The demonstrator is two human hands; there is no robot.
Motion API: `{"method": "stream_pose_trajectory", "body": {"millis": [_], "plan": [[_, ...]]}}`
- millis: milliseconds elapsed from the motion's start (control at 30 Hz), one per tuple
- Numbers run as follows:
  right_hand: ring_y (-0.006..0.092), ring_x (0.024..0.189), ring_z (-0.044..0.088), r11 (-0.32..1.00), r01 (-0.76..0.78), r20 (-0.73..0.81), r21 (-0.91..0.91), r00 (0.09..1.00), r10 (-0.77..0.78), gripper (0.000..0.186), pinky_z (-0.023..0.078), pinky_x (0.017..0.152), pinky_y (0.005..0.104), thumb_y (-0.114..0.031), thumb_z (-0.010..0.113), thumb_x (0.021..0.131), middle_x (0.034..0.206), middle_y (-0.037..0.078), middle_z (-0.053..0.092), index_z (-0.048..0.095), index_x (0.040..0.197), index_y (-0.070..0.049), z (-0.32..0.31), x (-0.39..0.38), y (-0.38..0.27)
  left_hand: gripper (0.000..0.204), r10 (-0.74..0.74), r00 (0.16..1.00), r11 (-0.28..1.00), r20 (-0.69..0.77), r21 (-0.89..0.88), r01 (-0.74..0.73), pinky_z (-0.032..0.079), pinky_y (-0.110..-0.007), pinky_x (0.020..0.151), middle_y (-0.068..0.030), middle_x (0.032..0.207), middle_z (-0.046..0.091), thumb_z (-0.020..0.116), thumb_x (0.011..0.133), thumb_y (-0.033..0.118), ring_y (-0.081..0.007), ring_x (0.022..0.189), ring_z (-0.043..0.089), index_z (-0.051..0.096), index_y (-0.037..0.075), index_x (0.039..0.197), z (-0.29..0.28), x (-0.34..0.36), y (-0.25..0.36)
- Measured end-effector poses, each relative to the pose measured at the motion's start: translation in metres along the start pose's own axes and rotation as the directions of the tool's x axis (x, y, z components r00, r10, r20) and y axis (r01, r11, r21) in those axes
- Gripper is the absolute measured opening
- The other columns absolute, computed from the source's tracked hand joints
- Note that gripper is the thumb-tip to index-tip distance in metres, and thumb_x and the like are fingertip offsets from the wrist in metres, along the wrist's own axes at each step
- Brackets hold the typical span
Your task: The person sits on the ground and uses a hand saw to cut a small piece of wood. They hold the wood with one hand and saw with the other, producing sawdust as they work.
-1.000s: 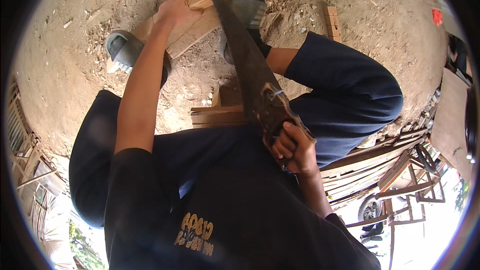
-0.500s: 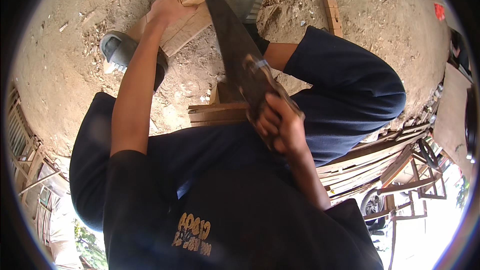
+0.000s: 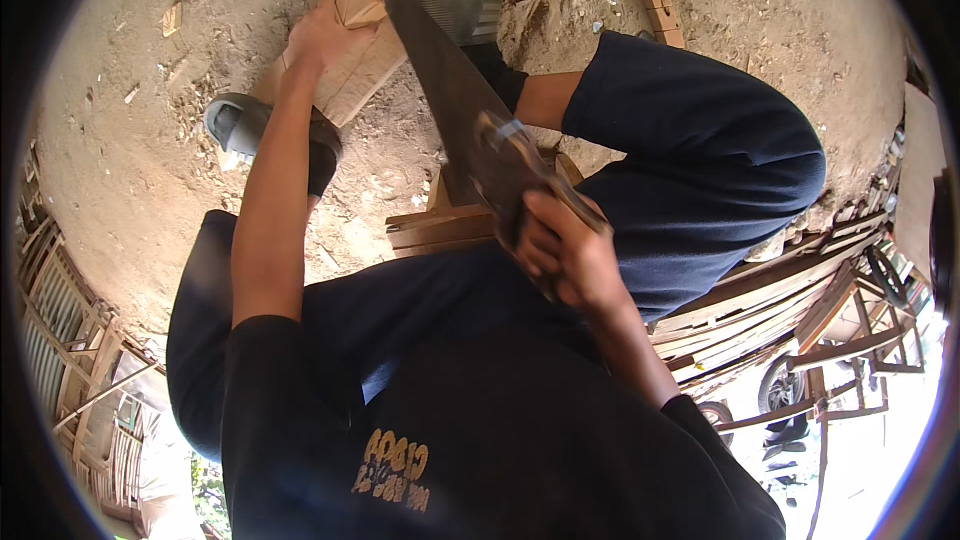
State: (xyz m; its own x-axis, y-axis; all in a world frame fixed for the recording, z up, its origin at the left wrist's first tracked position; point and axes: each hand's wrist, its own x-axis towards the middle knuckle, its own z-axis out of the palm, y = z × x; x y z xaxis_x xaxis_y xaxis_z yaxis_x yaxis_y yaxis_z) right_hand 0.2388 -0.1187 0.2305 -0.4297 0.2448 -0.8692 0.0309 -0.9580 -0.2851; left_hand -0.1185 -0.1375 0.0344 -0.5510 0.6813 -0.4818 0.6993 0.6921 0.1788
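My right hand (image 3: 570, 250) is wrapped around the wooden handle of a handsaw (image 3: 435, 80). Its long dark blade points up and to the left, with the narrow tip beside the wood ahead of me. My left hand (image 3: 322, 38) presses down on a pale wooden board (image 3: 362, 75) on the ground, its fingers curled at a notched wood block (image 3: 360, 8). The fingertips are partly hidden. My right foot, in a grey slide sandal (image 3: 458, 0), rests on the wood just right of the blade. Another grey sandal (image 3: 240, 125) is on my left foot, beside the board's near end.
Stacked wood pieces (image 3: 440, 230) lie low between my legs. A short cut block (image 3: 660, 8) lies on the dirt floor (image 3: 570, 0) at the far right. Long planks (image 3: 740, 315) are piled to my right, near a wheel (image 3: 780, 382) and a wooden frame (image 3: 860, 345).
The view has shifted a little, and the saw's tip now shows inside the picture. Both hands keep their holds; the left hand stays on the board.
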Motion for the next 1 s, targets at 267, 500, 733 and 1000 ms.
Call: {"method": "stream_pose_trajectory", "body": {"millis": [267,500,733,1000], "plan": [[0.0051,0.041,0.032,0.997,0.004,0.032,0.072,0.999,-0.006,0.011,0.029,0.039,0.0251,-0.014,0.055,0.095,0.055,-0.005,0.034,0.052,0.086,-0.009,-0.008,0.026,0.004,0.080,0.007,1.000,1.000,-0.015,-0.010,-0.008,0.049,-0.046,0.095,-0.0224,0.116,0.066,0.076,0.064,0.062,-0.0392,0.111,0.062,0.054,0.006,0.117,0.004,0.007,0.003],[0.0062,0.042,0.035,0.991,-0.086,-0.001,0.105,0.996,0.087,0.008,0.034,0.042,0.0266,-0.012,0.056,0.094,0.055,-0.005,0.037,0.054,0.088,-0.007,-0.024,-0.031,0.000,0.079,0.055,0.994,0.998,-0.091,0.047,-0.051,0.049,-0.047,0.093,-0.0232,0.114,0.066,0.075,0.065,0.064,-0.0386,0.110,0.063,0.054,0.006,0.115,0.014,0.011,-0.007],[0.0056,0.042,0.034,1.000,-0.008,0.005,-0.010,1.000,0.008,0.011,0.033,0.041,0.0265,-0.011,0.053,0.095,0.055,-0.006,0.034,0.058,0.102,-0.004,-0.002,0.009,-0.002,0.077,0.058,0.996,0.998,-0.065,0.018,-0.057,0.051,-0.047,0.091,-0.0221,0.112,0.067,0.076,0.064,0.062,-0.0391,0.106,0.064,0.054,0.007,0.113,0.013,0.007,-0.014],[0.0061,0.049,0.044,0.970,0.087,0.008,-0.229,0.996,-0.088,0.015,0.035,0.045,0.0249,-0.019,0.059,0.092,0.061,-0.004,0.048,0.058,0.086,-0.005,0.008,0.018,0.005,0.076,0.039,0.998,0.999,-0.041,0.019,-0.038,0.050,-0.046,0.092,-0.0219,0.112,0.067,0.076,0.065,0.063,-0.0381,0.107,0.064,0.055,0.007,0.113,0.008,0.008,0.004]]}}
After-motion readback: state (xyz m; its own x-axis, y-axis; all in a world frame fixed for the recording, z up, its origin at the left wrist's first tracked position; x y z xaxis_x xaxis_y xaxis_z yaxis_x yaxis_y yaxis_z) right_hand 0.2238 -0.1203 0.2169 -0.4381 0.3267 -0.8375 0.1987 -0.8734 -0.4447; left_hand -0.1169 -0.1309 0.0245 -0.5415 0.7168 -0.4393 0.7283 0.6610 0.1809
